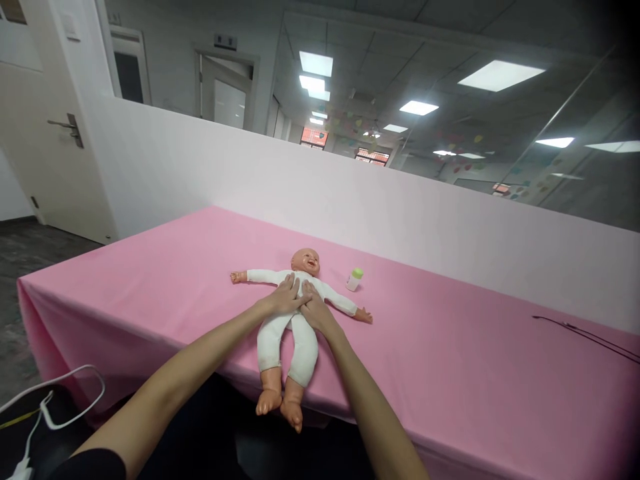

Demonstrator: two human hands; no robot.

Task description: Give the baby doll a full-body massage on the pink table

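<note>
White cloth-body baby doll [273,345] looks light, soft; take at torso, vinyl limbs stiffer. L grip [285,297], R grip [315,309] open, flat on chest. Green-capped bottle [354,279] at 2 o'clock.

Bright square ceiling lights [501,75] shine down from above, and most things look clear and sharp. The corners of the picture go dark, the top right most of all, and the long white wall [320,180] looks bent.
</note>
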